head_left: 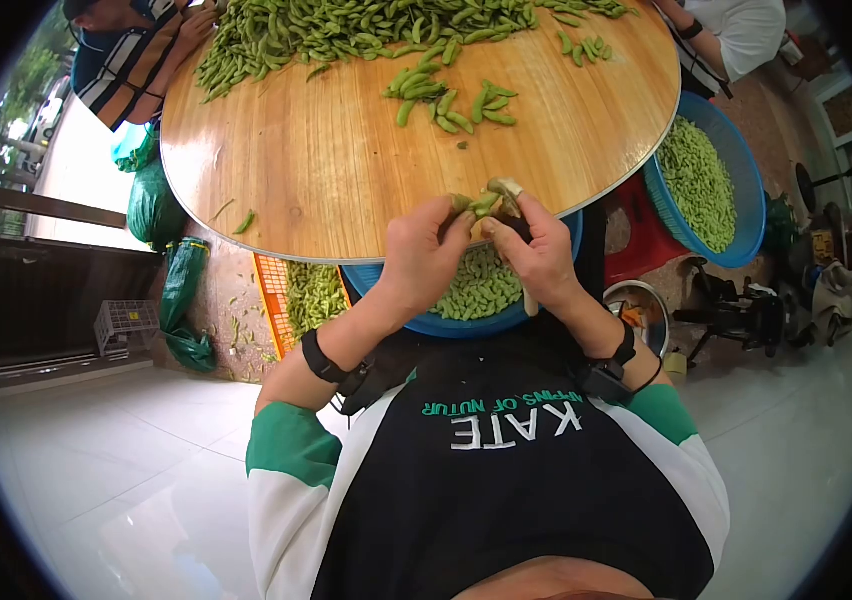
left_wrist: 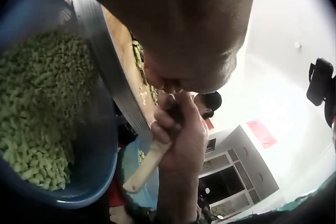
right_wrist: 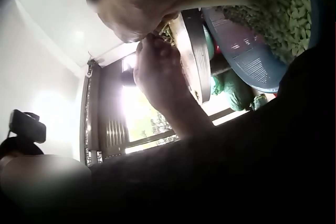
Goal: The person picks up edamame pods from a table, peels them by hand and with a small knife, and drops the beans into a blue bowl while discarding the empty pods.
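Above the table's near edge, a green pod [head_left: 486, 204] lies between the fingertips of both hands. My left hand [head_left: 419, 258] pinches its left end. Curled fingers of my right hand [head_left: 542, 258] grip a tool whose cream handle [head_left: 531, 302] points down out of the palm; the same handle [left_wrist: 143, 170] shows clearly in the left wrist view. The tool's working end is hidden by the fingers. Below both hands sits a blue basin [head_left: 458, 327] holding shelled green beans [head_left: 476, 285]. In the right wrist view the hands meet tip to tip, with the pod barely visible.
A large heap of pods [head_left: 346, 30] covers the far side of the round wooden table [head_left: 296, 170], with loose pods [head_left: 446, 100] nearer. Another blue basin [head_left: 751, 195] of beans stands right, an orange basket [head_left: 271, 300] left. Two people sit across the table.
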